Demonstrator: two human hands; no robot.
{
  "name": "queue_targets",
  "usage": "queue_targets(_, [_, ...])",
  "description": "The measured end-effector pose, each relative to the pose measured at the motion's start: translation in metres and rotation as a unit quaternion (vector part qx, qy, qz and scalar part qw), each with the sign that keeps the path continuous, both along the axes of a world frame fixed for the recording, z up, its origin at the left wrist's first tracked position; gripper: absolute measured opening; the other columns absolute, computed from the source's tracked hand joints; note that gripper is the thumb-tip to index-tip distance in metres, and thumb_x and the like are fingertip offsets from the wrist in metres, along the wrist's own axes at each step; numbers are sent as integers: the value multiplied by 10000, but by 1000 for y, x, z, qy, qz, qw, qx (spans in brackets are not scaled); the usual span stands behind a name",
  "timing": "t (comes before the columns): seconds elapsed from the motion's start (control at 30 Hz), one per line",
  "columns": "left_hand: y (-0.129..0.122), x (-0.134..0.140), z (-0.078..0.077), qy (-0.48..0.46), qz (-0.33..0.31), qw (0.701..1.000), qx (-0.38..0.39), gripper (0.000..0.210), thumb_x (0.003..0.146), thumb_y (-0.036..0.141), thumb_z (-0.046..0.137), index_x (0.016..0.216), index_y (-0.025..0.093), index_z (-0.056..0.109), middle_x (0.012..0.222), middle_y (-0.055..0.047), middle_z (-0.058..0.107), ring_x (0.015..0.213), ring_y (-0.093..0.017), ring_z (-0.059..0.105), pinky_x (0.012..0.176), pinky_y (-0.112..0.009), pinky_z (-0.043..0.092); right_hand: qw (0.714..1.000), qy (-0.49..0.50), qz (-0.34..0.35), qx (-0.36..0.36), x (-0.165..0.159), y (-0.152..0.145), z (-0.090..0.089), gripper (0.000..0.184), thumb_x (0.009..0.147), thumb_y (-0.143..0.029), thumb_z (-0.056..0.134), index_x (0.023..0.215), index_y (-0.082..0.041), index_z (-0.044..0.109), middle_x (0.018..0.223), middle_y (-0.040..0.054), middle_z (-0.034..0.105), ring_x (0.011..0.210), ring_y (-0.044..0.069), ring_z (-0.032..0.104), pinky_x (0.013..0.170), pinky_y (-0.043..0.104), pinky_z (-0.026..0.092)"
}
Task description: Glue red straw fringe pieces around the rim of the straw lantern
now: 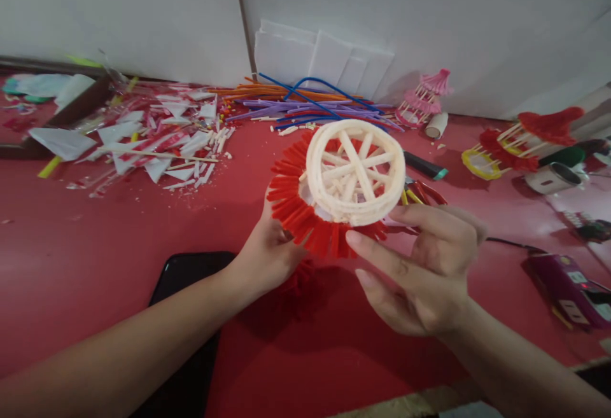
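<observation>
A craft piece of fuzzy pipe cleaners is held up over the table in the middle of the view. Its top is a cream spoked wheel point(356, 170), tilted toward me, above a flared ring of red pipe-cleaner fringe point(298, 205). Closed around the piece from the left and below is my left hand point(272, 252), its fingertips hidden behind the fringe. My right hand point(424, 265) is at the right, fingers apart and stretched out; its fingertips reach the wheel's lower rim and the fringe. More red fringe point(300, 284) shows lower down, in shadow.
A black phone point(191, 316) lies on the red table point(267, 367). Scraps and white offcuts point(157, 138) spread at left; coloured pipe cleaners point(305, 103) lie by the wall. Pliers point(424, 192), pink point(424, 97) and red models point(525, 138), and a purple power strip point(570, 291) are rightward.
</observation>
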State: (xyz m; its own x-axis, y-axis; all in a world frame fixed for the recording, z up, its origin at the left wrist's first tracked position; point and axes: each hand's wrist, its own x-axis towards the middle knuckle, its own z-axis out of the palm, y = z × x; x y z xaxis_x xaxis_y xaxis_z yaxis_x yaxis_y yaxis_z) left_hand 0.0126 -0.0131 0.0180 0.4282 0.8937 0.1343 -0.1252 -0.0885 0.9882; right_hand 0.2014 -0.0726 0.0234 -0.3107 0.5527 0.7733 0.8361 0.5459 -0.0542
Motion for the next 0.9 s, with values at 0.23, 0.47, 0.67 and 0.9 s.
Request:
queue_targets(0.23, [0,-1,-1,-4,4,1000,-26,501,686,182,779,1167,207,637,1115,-100,732,1165,-332,620,993,-458,523,1000,12,16,-21,-2,-1,2,360,786,-325,636,1144,-308,668,1192,74,479,1007,256,512,863,471,427])
queue_targets(0.47, [4,1,-14,-111,-6,987,-115,315,677,248,785,979,257,699,991,-56,759,1130,-324,646,938,-431,563,975,219,-23,38,10,14,-3,322,799,-138,646,1094,-267,652,907,24,653,859,185,620,728,350,512])
queue_targets(0.67, [3,-3,-19,-175,-30,956,-233,210,712,182,729,919,216,724,997,-67,764,1053,-299,687,886,-406,584,955,283,-35,-79,12,22,-6,39,849,-216,644,811,-207,650,729,-6,674,660,122,633,566,243,511])
queue_targets(0.9, [4,-9,-16,-161,-99,954,-233,186,638,172,785,819,181,741,785,-34,773,809,-203,743,754,-250,589,923,260,59,-277,2,20,-14,252,871,-315,619,1103,-223,584,958,35,649,813,140,621,707,288,540])
